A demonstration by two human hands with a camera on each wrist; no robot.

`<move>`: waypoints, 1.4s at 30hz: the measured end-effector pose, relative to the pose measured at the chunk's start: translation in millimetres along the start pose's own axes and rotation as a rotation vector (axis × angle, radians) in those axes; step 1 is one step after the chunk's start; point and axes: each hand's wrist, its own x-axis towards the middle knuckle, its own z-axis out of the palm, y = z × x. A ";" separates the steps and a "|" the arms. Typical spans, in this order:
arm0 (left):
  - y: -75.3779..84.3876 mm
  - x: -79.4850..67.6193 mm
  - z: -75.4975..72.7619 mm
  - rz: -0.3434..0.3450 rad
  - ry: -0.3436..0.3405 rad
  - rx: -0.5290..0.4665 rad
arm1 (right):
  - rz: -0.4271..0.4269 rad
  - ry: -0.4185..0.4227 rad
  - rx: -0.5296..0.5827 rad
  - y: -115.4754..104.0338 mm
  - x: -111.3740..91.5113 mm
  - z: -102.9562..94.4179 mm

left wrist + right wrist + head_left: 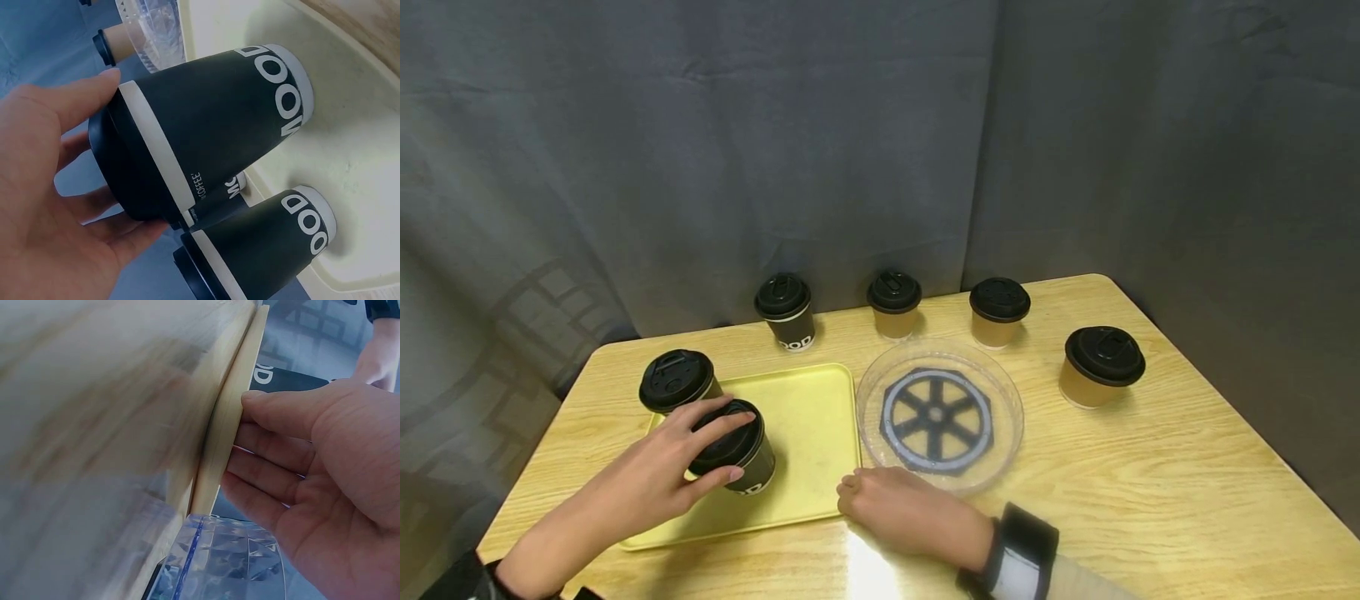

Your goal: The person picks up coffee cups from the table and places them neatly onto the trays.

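Note:
My left hand (703, 454) grips a black paper coffee cup (206, 119) by its lid, thumb on one side and fingers round the other. This cup is over the yellow tray (808, 433); whether its base touches the tray I cannot tell. Close by, a second black lidded cup (677, 379) stands at the tray's far left corner. My right hand (910, 508) is at the near right corner of the tray, its thumb and bent fingertips on the rim (219, 425). A clear round plastic dish (1011, 425) with a dark spoked wheel shape in it sits right of the tray.
Along the back edge of the wooden table (1187, 517) stand a black cup (786, 312) and two brown cups (895, 321) (996, 329) with black lids. Another brown lidded cup (1090, 387) is farther right. A grey curtain (850, 150) hangs behind.

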 end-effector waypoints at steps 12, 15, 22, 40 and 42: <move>-1.0 -4.7 3.1 -0.015 0.022 -0.032 | 0.003 -0.009 0.010 -0.4 0.6 -2.7; -0.6 -6.7 4.0 -0.020 0.032 -0.033 | -0.005 -0.002 0.009 -0.5 0.8 -2.2; 0.1 -8.4 5.8 -0.033 0.051 0.002 | -0.009 -0.001 0.013 -0.5 1.1 -2.9; 1.2 -45.4 1.0 -0.127 0.209 0.023 | -0.004 -0.016 0.008 -0.8 1.8 -2.9; -0.7 -49.1 1.9 -0.123 0.219 0.029 | -0.003 -0.016 -0.001 -0.4 1.4 -2.7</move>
